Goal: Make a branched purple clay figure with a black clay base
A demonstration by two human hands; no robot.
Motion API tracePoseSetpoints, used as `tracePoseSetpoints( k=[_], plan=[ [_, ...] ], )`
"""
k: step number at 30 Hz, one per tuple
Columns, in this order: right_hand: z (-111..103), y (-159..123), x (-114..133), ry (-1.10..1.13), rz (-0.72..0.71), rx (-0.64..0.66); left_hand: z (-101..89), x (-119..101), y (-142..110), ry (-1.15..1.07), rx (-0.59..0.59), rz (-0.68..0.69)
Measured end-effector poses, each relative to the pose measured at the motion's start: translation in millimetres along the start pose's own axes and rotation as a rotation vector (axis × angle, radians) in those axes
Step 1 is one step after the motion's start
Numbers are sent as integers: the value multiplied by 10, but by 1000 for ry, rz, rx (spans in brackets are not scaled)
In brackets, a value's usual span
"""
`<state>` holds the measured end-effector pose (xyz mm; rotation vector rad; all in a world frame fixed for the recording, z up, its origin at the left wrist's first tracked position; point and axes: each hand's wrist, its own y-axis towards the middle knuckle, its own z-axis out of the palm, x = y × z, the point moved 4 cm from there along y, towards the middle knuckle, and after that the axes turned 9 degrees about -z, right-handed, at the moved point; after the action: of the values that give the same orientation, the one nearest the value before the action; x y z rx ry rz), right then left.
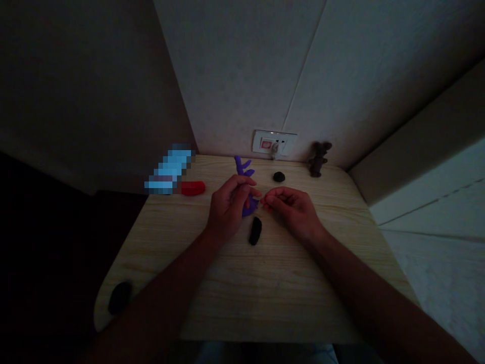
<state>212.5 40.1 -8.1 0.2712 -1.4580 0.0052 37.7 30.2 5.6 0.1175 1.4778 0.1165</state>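
Note:
My left hand is curled around a purple clay piece, whose rounded lower part shows below the fingers. A branched purple clay part, like an antler, sticks up just behind that hand. My right hand is close by on the right, thumb and forefinger pinched together. Something small and reddish shows at its fingertips, too dim to make out. Directly in front of the hands, a black clay strip lies on the wooden table.
A black lump lies behind the hands. A dark brown figure stands at the back right. At left are a red clay piece and a blurred-out bright object. Another black lump is at front left. A socket is on the wall.

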Motion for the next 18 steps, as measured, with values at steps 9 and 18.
tracePoseSetpoints(
  k=[9,18],
  plan=[
    [-19,0,-67,111,57,-47,41,-52,-45,-93,120,-39],
    [-68,38,-119,138,49,-125,27,39,-10,-165,51,-145]
  ],
)
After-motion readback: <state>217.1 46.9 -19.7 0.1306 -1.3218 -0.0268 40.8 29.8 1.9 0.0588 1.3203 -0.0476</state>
